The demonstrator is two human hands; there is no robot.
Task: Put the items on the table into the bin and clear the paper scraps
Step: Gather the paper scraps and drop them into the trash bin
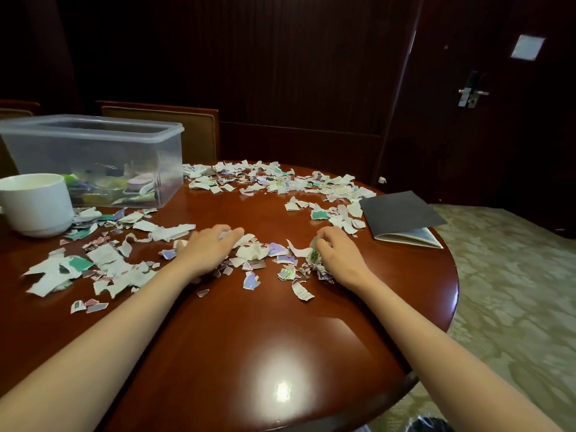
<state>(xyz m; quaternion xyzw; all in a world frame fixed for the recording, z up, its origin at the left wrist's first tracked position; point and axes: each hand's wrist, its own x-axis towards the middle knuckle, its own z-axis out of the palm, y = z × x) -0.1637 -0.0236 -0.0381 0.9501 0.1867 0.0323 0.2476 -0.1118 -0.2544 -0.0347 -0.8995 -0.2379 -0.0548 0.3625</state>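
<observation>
Torn paper scraps (258,252) in white, purple and green lie scattered over the round dark red table (249,338), thickest at the far side and the left. My left hand (208,247) lies on the scraps at the table's middle, fingers curled round a few pieces. My right hand (335,251) grips a bunched wad of scraps (314,254) a little to the right. A clear plastic bin (93,141) stands at the far left with several coloured items in its bottom.
A white cup (36,204) stands at the left edge, in front of the bin. A dark folder (402,213) lies at the table's right edge. Chairs stand behind the table; a dark door is at the back right, patterned carpet to the right.
</observation>
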